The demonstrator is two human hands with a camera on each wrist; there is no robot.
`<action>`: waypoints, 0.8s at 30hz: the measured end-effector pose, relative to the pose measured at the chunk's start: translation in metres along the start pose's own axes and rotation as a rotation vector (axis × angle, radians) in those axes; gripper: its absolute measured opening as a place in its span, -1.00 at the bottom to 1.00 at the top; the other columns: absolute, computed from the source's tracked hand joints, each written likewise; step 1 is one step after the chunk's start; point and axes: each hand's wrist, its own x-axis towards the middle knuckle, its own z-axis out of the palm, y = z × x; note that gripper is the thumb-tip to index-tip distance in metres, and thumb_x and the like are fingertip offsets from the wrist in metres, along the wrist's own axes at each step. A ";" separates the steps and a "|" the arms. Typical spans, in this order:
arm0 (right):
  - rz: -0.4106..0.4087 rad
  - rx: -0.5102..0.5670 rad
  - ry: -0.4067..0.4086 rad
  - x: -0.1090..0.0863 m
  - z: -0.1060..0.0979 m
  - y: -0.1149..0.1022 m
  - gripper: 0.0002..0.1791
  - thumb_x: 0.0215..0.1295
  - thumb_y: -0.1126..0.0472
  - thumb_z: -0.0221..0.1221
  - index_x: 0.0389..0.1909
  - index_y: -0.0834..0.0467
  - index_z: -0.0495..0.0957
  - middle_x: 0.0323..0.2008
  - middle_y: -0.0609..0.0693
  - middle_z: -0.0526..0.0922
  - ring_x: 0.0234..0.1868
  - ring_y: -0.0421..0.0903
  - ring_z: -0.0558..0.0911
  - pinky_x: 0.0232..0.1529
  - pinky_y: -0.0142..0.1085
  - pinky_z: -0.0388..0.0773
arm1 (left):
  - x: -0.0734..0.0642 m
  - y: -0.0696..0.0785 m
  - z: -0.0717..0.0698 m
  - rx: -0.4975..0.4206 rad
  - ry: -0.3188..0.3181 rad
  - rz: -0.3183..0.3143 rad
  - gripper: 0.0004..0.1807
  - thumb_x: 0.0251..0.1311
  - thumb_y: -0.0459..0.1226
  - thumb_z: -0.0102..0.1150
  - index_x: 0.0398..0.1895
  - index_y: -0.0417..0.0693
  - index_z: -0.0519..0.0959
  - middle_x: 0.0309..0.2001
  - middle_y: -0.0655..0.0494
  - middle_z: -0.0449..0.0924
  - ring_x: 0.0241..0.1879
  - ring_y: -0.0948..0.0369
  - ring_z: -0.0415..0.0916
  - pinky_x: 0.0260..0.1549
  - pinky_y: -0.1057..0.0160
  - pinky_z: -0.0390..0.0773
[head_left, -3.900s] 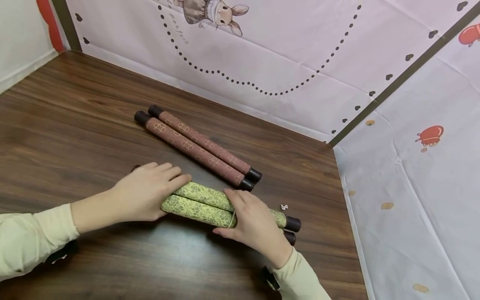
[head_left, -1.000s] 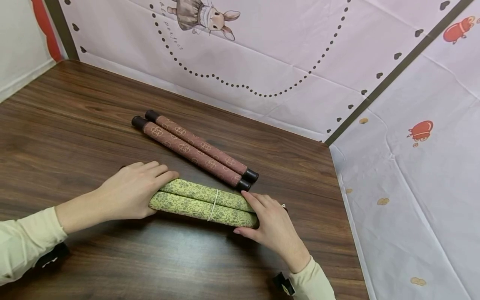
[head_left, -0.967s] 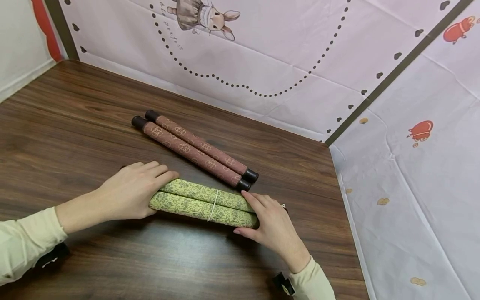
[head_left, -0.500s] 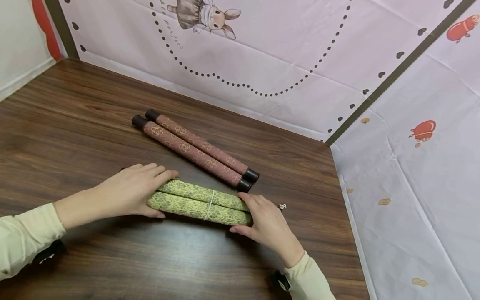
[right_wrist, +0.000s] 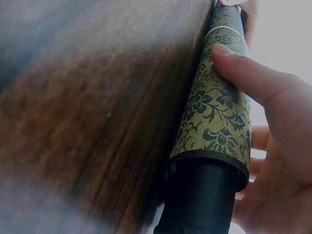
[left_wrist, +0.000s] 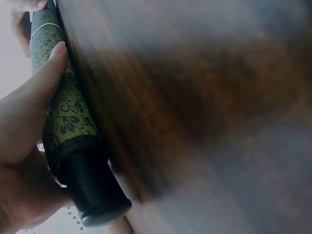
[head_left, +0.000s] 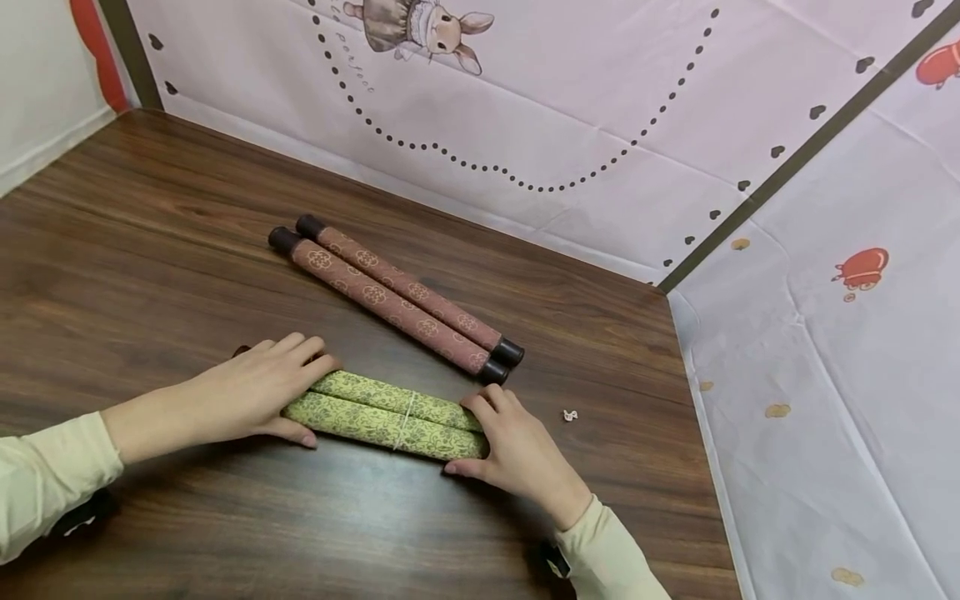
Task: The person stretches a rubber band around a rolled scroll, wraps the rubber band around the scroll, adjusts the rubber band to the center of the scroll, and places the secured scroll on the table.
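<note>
- On or just above the table (head_left: pixel 337 533) (I cannot tell which): two green rolls (head_left: pixel 367 422), bound side by side by a white cord (head_left: pixel 403 422).
- My left hand (head_left: pixel 262 387) and right hand (head_left: pixel 517 446) clamp their fingers round the rolls near opposite ends.
- I judge them light, stiff, barely slippery; best held clear of the smooth black knobs (right_wrist: pixel 200 195).

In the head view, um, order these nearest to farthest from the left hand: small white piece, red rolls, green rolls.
1. Green rolls: gripped by the left hand at their left end.
2. Red rolls: just beyond the green ones, farther back on the table.
3. Small white piece: off to the right, past the right hand.
</note>
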 end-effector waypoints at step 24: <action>0.060 0.022 -0.029 0.000 0.000 -0.007 -0.15 -0.13 -0.33 0.43 0.17 0.01 0.47 -0.08 -0.12 0.44 -0.07 -0.15 0.49 -0.16 -0.20 0.60 | -0.007 0.001 0.007 -0.054 0.012 0.000 -0.04 -0.19 0.29 0.36 0.25 -0.08 0.44 -0.02 0.08 0.46 -0.01 0.07 0.41 -0.09 -0.06 0.51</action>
